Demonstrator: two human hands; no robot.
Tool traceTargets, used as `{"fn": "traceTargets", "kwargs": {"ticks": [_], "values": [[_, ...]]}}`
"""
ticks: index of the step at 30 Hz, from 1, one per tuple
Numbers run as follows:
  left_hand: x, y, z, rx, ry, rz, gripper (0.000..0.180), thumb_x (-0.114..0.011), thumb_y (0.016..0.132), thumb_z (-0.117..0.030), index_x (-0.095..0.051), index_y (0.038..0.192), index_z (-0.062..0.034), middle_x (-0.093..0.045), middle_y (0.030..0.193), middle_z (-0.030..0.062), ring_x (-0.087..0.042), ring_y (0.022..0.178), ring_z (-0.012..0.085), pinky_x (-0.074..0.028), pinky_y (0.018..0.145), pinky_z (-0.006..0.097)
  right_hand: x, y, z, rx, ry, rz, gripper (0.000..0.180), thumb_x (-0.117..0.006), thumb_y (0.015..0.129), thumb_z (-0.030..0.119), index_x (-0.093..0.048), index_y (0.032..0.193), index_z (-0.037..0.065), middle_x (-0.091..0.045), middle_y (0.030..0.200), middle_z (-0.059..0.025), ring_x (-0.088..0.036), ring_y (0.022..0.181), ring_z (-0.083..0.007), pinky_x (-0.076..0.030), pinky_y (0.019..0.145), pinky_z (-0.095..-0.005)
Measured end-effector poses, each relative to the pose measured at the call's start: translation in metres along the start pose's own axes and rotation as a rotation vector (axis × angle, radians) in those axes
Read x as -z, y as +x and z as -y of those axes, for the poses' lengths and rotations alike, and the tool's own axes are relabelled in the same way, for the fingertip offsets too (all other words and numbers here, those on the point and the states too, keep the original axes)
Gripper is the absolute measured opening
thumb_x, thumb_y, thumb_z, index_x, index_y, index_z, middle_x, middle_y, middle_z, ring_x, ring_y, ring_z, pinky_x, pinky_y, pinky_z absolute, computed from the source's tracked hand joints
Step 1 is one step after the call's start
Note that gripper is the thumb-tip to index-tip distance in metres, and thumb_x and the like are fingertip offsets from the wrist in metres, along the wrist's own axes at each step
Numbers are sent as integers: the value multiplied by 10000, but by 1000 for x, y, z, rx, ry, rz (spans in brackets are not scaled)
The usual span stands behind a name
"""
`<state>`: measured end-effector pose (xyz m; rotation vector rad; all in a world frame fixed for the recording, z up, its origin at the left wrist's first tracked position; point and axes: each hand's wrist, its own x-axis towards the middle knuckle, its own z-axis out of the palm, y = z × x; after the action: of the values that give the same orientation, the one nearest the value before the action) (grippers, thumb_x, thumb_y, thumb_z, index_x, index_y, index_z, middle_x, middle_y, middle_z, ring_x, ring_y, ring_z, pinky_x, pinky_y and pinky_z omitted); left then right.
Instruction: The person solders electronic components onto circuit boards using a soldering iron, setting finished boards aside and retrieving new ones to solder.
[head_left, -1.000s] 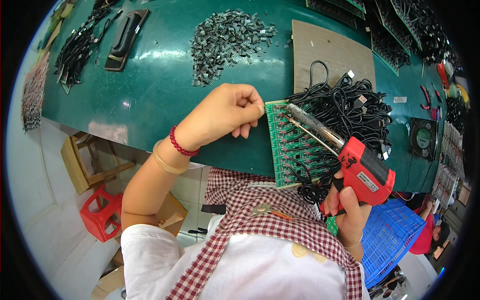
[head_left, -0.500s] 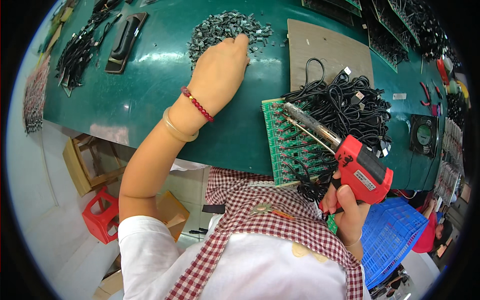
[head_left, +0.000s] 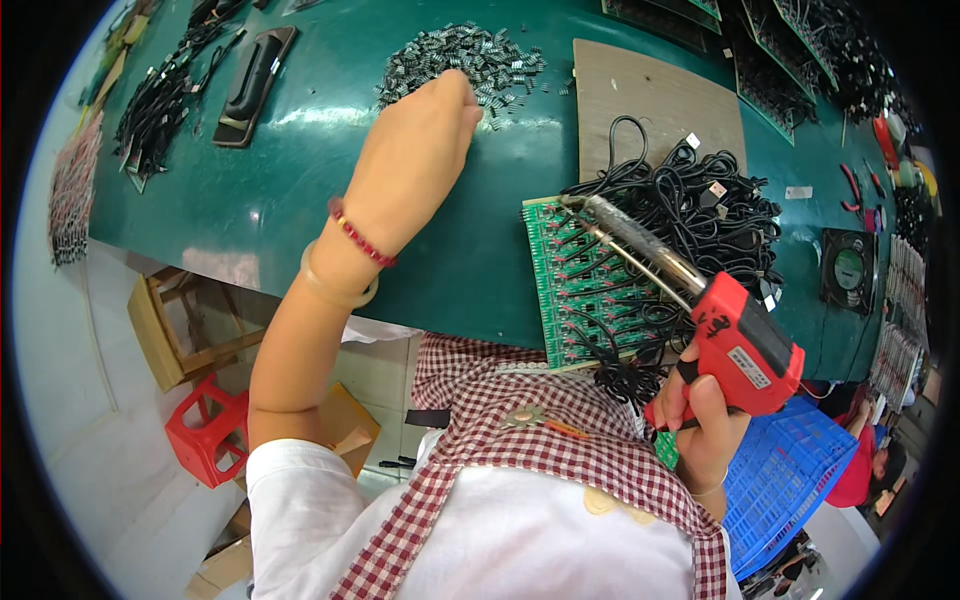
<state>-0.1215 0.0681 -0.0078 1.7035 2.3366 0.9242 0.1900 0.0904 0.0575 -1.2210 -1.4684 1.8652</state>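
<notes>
Your left hand [head_left: 425, 130] reaches far into pile of small grey parts [head_left: 460, 62], fingers hidden, grip unclear. Your right hand [head_left: 705, 420] grips red soldering gun [head_left: 735, 335], tip over green circuit board [head_left: 585, 285] at near right.

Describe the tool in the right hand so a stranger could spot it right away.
Start at the green circuit board on the near edge of the dark green table. Over it lies a long metal barrel ending in a red pistol-grip soldering gun, held by the right hand. It is the only red tool on the board.
</notes>
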Motion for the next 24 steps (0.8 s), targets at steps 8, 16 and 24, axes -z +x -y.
{"fn": "traceTargets", "kwargs": {"ticks": [8,16,24], "values": [[16,-58,-53,306,-801,214,109,-506,885,-19,-588,944,23,-568,722,31,-547,580,62,-445,476,192,-7,-2,13,11,10,-32,374,-595,851,253,-444,1044,-30,-449,540,-50,-397,410,-100,-363,395,-244],[7,-96,-46,571,-1216,-52,85,-520,900,-52,-531,929,27,-583,840,89,-581,685,123,-513,608,238,-2,-1,2,-175,-14,-6,159,-616,805,12,-553,948,-17,-572,664,-45,-523,539,-105,-423,496,-249],[13,-95,-61,589,-1224,-35,50,-524,859,7,-519,909,14,-586,861,93,-581,740,113,-516,646,243,-6,-2,-2,-79,-97,-47,297,-581,835,123,-465,1059,-34,-477,575,-64,-427,443,-112,-382,424,-256]]}}
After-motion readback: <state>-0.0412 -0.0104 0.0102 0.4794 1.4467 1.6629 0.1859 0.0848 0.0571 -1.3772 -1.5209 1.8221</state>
